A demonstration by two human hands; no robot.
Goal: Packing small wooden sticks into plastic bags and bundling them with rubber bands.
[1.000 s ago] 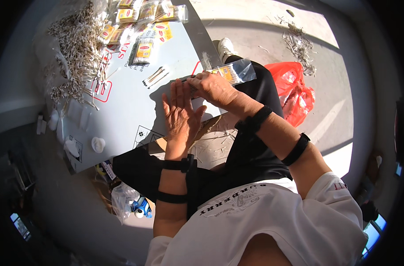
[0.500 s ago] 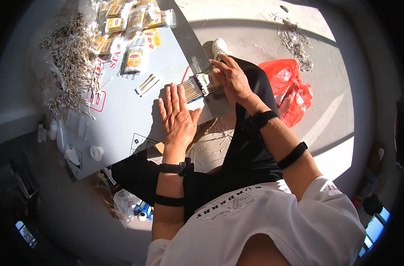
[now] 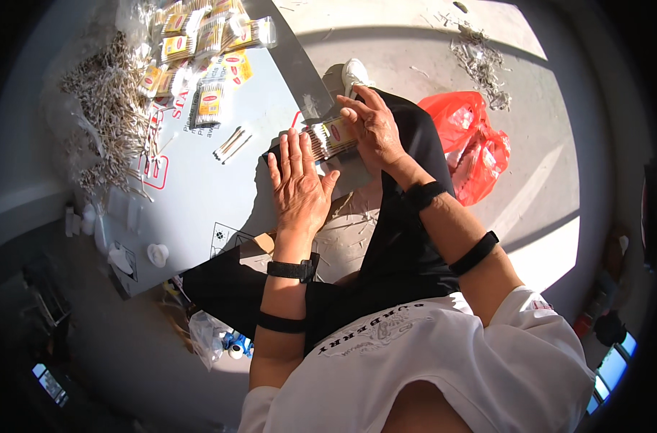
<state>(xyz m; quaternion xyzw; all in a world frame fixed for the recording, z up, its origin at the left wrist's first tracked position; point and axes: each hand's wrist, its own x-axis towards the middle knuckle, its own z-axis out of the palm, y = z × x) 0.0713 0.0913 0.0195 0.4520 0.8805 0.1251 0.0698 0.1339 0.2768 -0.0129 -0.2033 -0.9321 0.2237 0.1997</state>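
Note:
Between my hands, at the table's edge, lies a clear packet of cotton swabs (image 3: 339, 134) with a yellow label. My left hand (image 3: 300, 189) is flat with its fingers stretched out, the fingertips against the left end of the swabs. At the packet's right end is my right hand (image 3: 377, 136), its fingers extended and apart, the thumb side close to the label. Part of the packet is hidden by my fingers. A few loose cotton swabs (image 3: 232, 144) lie on the grey table to the left of my left hand.
A big heap of loose swabs (image 3: 108, 108) covers the table's (image 3: 191, 209) left side. Filled swab packets (image 3: 209, 32) are piled at the far end, with one packet (image 3: 209, 101) nearer. A red plastic bag (image 3: 462, 137) and scattered swabs (image 3: 480, 68) lie on the floor at right.
My left hand has shifted right toward my right hand. Less of the swabs' sticks shows between the hands, and more of the yellow label is visible.

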